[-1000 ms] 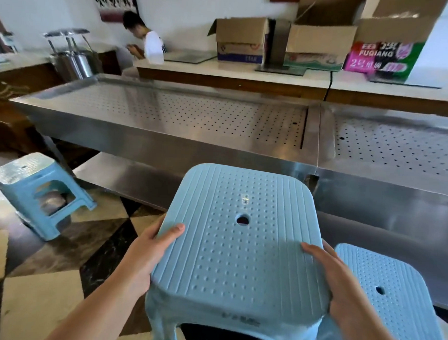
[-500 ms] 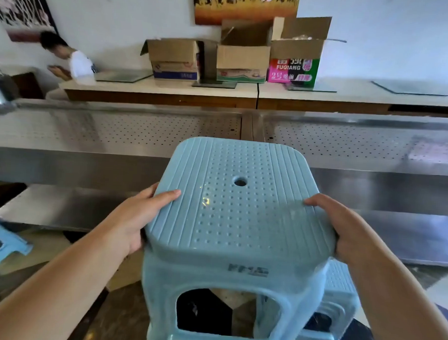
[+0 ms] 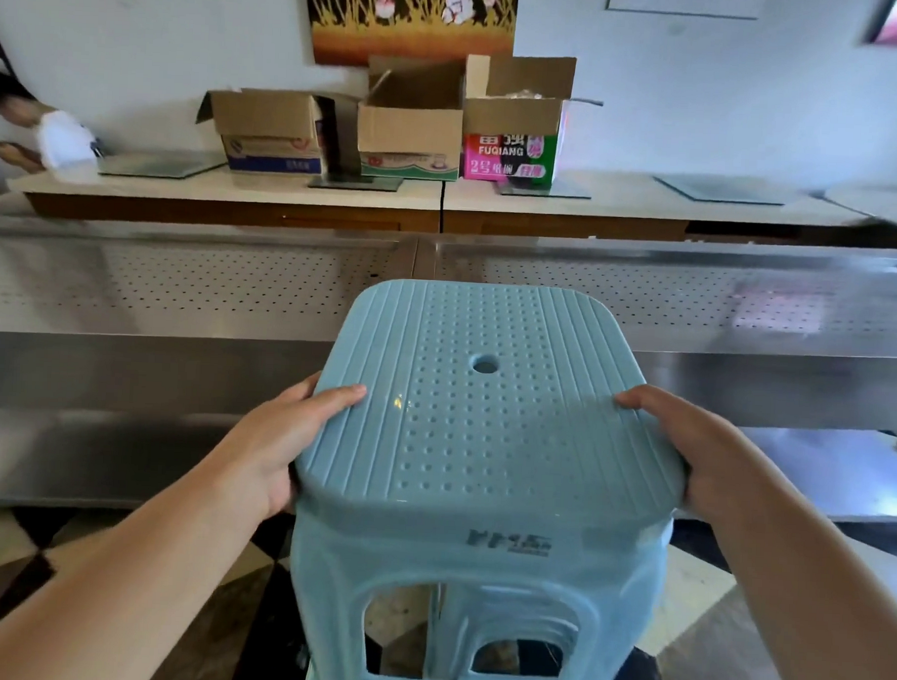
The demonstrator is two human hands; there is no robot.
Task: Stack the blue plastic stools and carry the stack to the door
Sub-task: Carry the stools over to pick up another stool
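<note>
A light blue plastic stool with a dotted seat and a centre hole fills the middle of the view. My left hand grips its left seat edge, thumb lying on top. My right hand grips the right seat edge the same way. Through the stool's front opening I see the legs and top of a second blue stool directly underneath; whether the two touch is unclear.
A long perforated steel counter runs across in front of me. Behind it, a white-topped counter carries three open cardboard boxes. A person in a white shirt sits at the far left. The floor is checkered.
I have carried the held stool rightward over the second stool, which now shows beneath it. The view has swung right, and the third stool at left has left the frame.
</note>
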